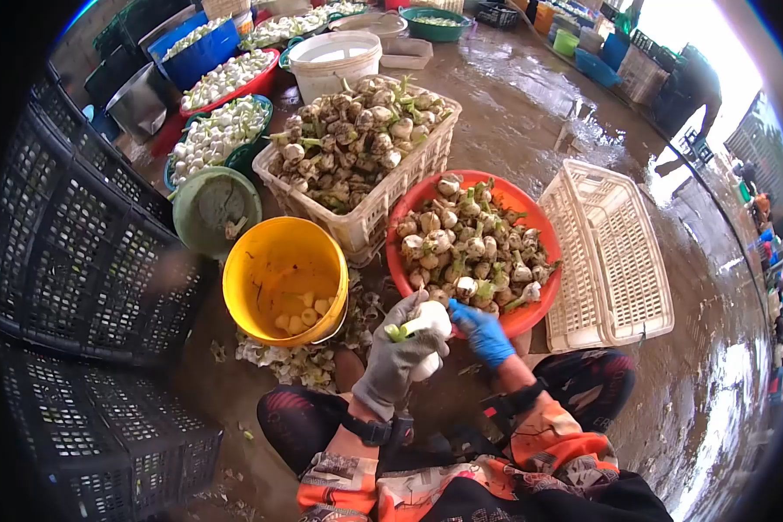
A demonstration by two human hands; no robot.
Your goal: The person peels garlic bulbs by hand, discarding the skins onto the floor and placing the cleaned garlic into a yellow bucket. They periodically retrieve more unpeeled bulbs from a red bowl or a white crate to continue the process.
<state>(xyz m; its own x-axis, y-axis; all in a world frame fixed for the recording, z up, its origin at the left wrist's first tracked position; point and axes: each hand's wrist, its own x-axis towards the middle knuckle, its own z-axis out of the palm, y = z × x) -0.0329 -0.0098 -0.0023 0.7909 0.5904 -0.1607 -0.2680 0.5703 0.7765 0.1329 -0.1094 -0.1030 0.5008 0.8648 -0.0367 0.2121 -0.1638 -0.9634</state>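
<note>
My left hand point(390, 361), in a grey glove, is closed around white garlic bulbs point(431, 321). One has a short green stem, and another white bulb shows below it against the palm. Just to the right, my right hand point(485, 336), in a blue glove, has its fingers curled near the bulb; whatever they hold, if anything, is hidden. Beyond both hands sits a red basin point(544, 306) heaped with dirt-streaked garlic. On the left a yellow bucket point(250, 261) holds several clean white bulbs at its bottom.
Behind stands a crate point(383, 213) piled with muddy garlic. An off-white crate point(622, 270) lies right of the basin. Black crates point(78, 235) line the left side. A green bowl point(217, 204), a white bucket point(335, 65) and peelings point(300, 364) surround the yellow bucket. The floor point(531, 96) is wet.
</note>
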